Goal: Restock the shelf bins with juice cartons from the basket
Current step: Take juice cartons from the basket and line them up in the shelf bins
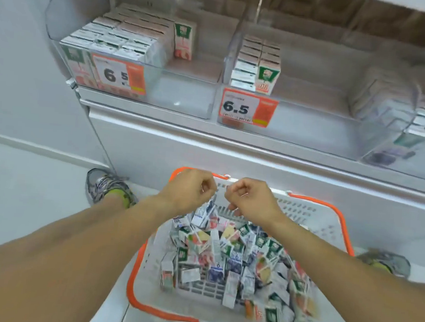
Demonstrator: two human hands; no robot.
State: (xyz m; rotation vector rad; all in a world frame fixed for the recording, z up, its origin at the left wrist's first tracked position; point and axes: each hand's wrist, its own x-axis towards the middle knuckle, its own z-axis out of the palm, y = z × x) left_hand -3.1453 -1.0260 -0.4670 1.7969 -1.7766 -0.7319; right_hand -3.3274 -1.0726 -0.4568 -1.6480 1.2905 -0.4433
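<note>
both fists curled above the basket (324, 217), left hand (191, 188) pinching a small carton (208, 213), right hand (248, 198) grip unclear, loose juice cartons (236, 260) heaped inside, half-stocked clear shelf bins (186, 91) up top, orange price tags (248, 108), sneaker (110, 186) beside basket

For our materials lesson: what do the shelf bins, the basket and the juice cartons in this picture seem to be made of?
Shelf bins: clear, glossy plastic, it seems; the cartons show through the walls.
Basket: moulded plastic, probably matt white, with slotted walls and an orange rim.
Juice cartons: most likely printed, coated paperboard, with folded box shapes and a slight sheen; the blur leaves this open.
</note>
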